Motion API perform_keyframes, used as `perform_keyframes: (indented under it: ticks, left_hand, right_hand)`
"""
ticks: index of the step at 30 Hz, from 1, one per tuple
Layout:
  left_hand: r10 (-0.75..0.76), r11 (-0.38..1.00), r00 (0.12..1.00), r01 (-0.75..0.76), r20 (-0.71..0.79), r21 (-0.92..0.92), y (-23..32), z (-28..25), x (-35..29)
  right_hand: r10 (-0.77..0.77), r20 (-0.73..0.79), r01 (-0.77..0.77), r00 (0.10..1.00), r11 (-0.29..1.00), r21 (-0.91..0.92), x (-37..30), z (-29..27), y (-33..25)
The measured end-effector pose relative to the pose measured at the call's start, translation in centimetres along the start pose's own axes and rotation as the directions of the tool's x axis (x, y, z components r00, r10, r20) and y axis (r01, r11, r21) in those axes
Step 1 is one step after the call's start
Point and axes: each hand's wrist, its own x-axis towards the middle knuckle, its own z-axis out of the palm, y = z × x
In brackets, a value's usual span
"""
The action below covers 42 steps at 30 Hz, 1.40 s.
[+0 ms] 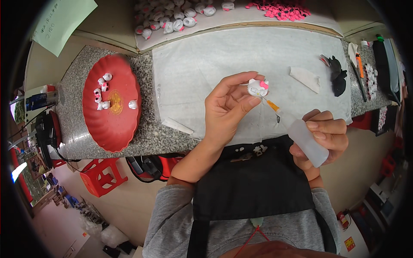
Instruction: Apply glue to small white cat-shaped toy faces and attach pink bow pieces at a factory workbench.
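Note:
Between the thumb and fingers of my left hand (226, 105) is a small white cat-head figurine (257, 87) with a pink bow. Its face is turned up. My right hand (329, 133) is wrapped round a translucent squeeze bottle (307, 142), tilted up toward the left. An orange needle tip (272, 105) on the bottle points at the figurine's lower edge. I cannot tell whether the needle touches it. Both hands are over the near part of a white sheet (193, 81) covering the bench.
A red scalloped tray (92, 124) with several white-and-pink pieces stands left. Many white heads (177, 25) and pink pieces (284, 10) lie on the back shelf. Folded paper (304, 79), a black cloth (339, 81) and an orange tool (359, 64) are right. A red stool (101, 176) stands below.

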Motion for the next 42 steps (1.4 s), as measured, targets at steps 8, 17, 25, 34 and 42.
perform_keyframes:
  ticks: [8, 17, 25, 34, 42]
  left_hand:
    - [-0.005, 1.0, 1.0, 0.005, -0.007, 0.002, 0.11, -0.03, 0.01]
    - [-0.023, 0.999, 1.0, 0.023, 0.01, 0.022, 0.15, -0.05, -0.02]
    - [-0.03, 1.0, 0.999, 0.03, 0.011, 0.007, 0.02, -0.14, -0.13]
    - [0.078, 0.979, 0.995, -0.089, 0.065, 0.186, -0.3, -0.14, 0.01]
    - [0.098, 0.956, 0.992, -0.115, 0.073, 0.271, -0.3, -0.26, -0.1]
  right_hand:
    - [0.057, -0.068, -0.051, 0.996, 0.995, 0.082, -0.52, -0.35, -0.17]
    - [0.036, -0.072, -0.03, 0.997, 0.997, 0.071, -0.58, -0.17, 0.02]
    - [-0.034, -0.002, 0.033, 0.999, 0.999, -0.016, -0.13, 0.24, 0.34]
    - [-0.009, -0.035, 0.008, 0.999, 1.0, -0.019, -0.21, 0.3, 0.29]
    - [0.004, 0.013, -0.004, 1.0, 1.0, 0.013, -0.13, 0.33, 0.26]
